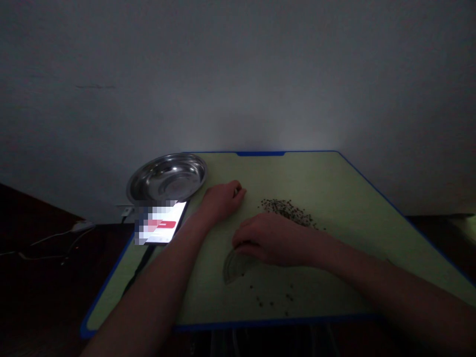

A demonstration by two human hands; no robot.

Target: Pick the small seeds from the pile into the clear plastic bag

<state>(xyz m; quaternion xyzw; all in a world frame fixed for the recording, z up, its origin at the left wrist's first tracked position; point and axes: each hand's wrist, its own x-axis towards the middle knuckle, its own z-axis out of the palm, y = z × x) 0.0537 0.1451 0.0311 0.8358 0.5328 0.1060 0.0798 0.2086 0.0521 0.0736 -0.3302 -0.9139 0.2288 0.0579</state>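
Observation:
My left hand rests on the tabletop with its fingers curled closed; whatever may be inside them is hidden. To the right and nearer me, my right hand has its fingers bent down and pressed together over a clear shallow dish. The hand covers part of the dish, so I cannot tell whether it grips the rim or a tiny piece. Just beyond the right hand lies a spread pile of small dark seed-like grains. Several loose grains are scattered near the front edge.
A shiny metal basin stands at the table's back left. In front of it lies a phone with a lit screen, and a dark strap or cable runs beside my left forearm. The pale green table has a blue rim, with a wall behind.

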